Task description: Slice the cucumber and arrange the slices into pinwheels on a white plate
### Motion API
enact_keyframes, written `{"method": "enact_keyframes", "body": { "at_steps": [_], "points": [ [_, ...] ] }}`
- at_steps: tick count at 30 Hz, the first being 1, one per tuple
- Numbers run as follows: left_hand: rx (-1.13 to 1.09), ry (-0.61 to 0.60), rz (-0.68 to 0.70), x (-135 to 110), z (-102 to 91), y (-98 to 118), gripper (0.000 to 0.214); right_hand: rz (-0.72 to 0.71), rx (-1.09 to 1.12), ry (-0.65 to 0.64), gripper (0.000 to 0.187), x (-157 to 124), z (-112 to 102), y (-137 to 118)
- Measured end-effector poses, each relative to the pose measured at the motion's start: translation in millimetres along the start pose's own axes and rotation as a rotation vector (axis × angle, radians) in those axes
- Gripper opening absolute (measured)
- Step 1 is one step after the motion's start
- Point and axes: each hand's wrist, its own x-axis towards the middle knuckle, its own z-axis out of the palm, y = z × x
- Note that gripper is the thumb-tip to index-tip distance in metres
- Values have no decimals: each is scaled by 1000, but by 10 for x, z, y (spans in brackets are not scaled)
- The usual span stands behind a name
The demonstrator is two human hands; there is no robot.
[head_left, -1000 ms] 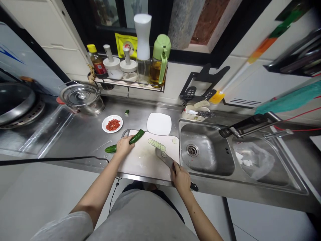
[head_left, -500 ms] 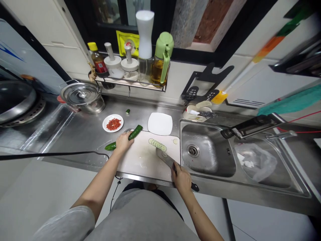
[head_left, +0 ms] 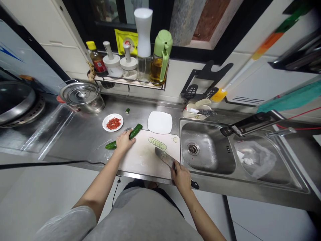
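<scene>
My left hand [head_left: 125,142] is wrapped round a dark green cucumber [head_left: 136,131] at the left edge of the white cutting board [head_left: 147,166]. Both ends of the cucumber show past my fingers, and its cut end points up and right. In my right hand [head_left: 182,177] is a kitchen knife [head_left: 165,158], held by its black handle, with the blade low over the board. One slice clings to the blade. A row of overlapping cucumber slices [head_left: 157,143] lies just beyond the blade tip, and a single slice [head_left: 175,139] sits near the board's far right corner.
Behind the board is a white square plate [head_left: 159,122]. A round plate [head_left: 113,123] of chopped red pieces and a cucumber stub [head_left: 127,110] are to its left. A steel sink [head_left: 208,147] adjoins on the right. A lidded pot [head_left: 82,97] stands back left, under a condiment shelf [head_left: 130,82].
The knife blade has shifted slightly away from the row of slices. My left hand and the cucumber have barely moved; the view itself has tilted a little.
</scene>
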Motion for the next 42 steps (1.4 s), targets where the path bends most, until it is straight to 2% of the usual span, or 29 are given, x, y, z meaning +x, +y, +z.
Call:
{"method": "enact_keyframes", "body": {
  "at_steps": [4,6,8,12,14,17,22,30,36,42],
  "points": [
    [-42,155,45,-101,-25,116,53,0,-10,-5,44,-20,-33,-9],
    [-91,189,99,-187,-3,237,44,-2,-17,2,45,-31,-59,-18],
    [-157,133,208,-295,46,398,37,-9,-23,11,45,-42,-85,-28],
    [-259,-80,465,-509,173,743,30,-42,-28,38,45,-57,-127,-43],
    [-262,-155,535,-572,225,868,29,-72,-29,52,47,-57,-140,-48],
    [-223,-226,567,-594,272,961,28,-113,-31,61,49,-49,-150,-56],
    [-188,-274,573,-565,289,961,21,-158,-34,63,50,-44,-144,-80],
    [-201,-245,528,-658,298,922,11,-192,-42,68,47,-56,-142,-143],
    [-259,-280,403,-715,221,843,13,-192,-43,79,46,-60,-136,-150],
    [-365,-246,180,-671,246,587,12,-175,-70,53,46,-120,-125,-71]
  ]
}}
